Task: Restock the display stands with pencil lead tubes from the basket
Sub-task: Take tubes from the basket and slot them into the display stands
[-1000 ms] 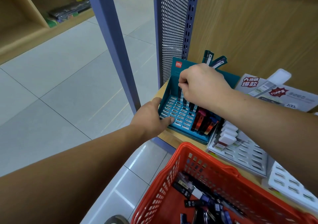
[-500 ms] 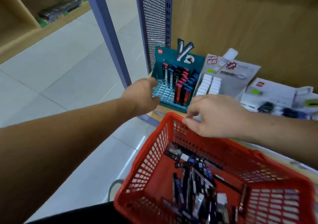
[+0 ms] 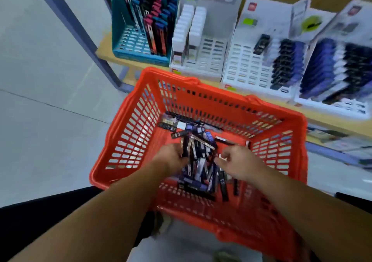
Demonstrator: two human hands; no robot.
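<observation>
Looked down into the red basket (image 3: pixel 191 80), placed just in front of the shelf (image 3: pixel 104 54), probably to keep the carry from pile to stand short. Found the pencil lead tubes (image 3: pixel 198 167) heaped loose and crisscrossed on the basket floor, mostly toward the near side, and so reached in from above with both arms, forearms angled inward and wrists bent down. Curled the left hand (image 3: pixel 171 158) fingers round a few dark tubes at the left edge of the heap, apparently to gather a bunch rather than 1 at a time. Pinched the right hand (image 3: pixel 236 163) thumb and forefinger together on what looked like a white tube end, though too blurred to be sure. Saw many bare slots in the teal display stand (image 3: pixel 118 24) at the shelf's left end and in the 3 white stands (image 3: pixel 249 60) beside it, so judged the restocking far from finished.
</observation>
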